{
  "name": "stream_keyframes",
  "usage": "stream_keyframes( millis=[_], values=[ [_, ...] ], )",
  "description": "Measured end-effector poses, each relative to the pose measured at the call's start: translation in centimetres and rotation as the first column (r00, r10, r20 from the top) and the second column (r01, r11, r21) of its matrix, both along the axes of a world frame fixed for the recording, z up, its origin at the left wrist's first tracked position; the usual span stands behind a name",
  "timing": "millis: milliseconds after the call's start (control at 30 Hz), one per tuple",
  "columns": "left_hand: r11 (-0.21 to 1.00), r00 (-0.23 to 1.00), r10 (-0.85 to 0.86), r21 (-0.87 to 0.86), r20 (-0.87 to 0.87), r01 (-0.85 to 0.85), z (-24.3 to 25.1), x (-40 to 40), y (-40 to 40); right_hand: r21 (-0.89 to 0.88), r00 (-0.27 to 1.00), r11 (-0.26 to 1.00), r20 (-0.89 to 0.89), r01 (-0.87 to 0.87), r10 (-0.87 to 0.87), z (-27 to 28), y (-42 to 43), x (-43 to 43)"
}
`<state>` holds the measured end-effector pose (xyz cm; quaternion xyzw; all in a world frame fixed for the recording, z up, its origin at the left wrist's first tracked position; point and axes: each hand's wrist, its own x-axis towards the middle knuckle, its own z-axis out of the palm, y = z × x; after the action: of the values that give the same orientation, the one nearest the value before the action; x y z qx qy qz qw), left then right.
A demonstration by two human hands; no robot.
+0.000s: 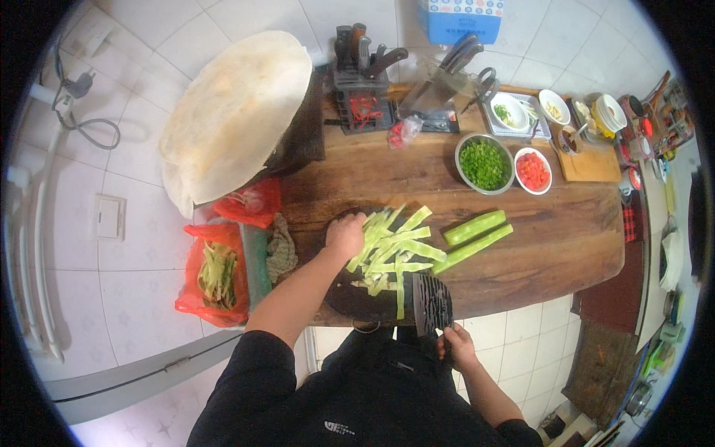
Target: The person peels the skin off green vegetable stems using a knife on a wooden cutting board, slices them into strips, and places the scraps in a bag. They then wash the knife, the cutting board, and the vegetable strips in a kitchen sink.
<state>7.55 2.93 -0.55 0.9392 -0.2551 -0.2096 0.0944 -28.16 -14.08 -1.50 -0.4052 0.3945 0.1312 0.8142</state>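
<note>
My left hand (pixel 344 237) rests at the left end of a loose pile of pale green vegetable strips (pixel 391 246) on a dark round cutting board (pixel 357 302). Its fingertips are partly hidden, so whether it grips any strips is unclear. My right hand (pixel 457 345) holds a cleaver (pixel 433 304) by the handle at the board's front right edge, the broad blade lying over the board. One strip hangs lengthwise towards me beside the blade. To the right of the pile, two peeled green stalk pieces (pixel 475 240) lie on the wooden table.
A steel bowl of chopped greens (pixel 485 165) and a white bowl of diced red pieces (pixel 533 171) stand beyond the stalks. Knife blocks (pixel 360 78) stand at the back. Large flatbreads (pixel 240 117) lean at left, above a red plastic bag of peelings (pixel 215 274). A small wooden board (pixel 592 162) lies right.
</note>
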Motion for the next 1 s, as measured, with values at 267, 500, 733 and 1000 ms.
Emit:
stream_keyframes(
  millis=[267,500,733,1000],
  values=[
    [0.992,1.0,0.016,-0.121,-0.015,-0.017,0.6,-4.7,0.4,-0.108,0.996,0.994,0.086,-0.024,0.033,-3.0,2.8,2.8],
    [0.973,0.989,-0.144,-0.187,-0.02,0.137,1.9,-8.8,0.9,-0.086,0.987,0.995,0.157,0.048,-0.034,-4.9,5.4,6.4],
    [0.974,0.986,-0.148,-0.162,0.072,0.158,0.4,-10.2,3.0,-0.12,0.985,0.986,0.137,0.12,-0.103,-2.3,5.2,4.4],
    [0.971,0.996,-0.084,-0.225,0.018,0.086,2.5,-8.2,0.8,-0.276,0.995,0.96,0.098,0.056,-0.03,-0.2,0.6,1.7]
  ],
)
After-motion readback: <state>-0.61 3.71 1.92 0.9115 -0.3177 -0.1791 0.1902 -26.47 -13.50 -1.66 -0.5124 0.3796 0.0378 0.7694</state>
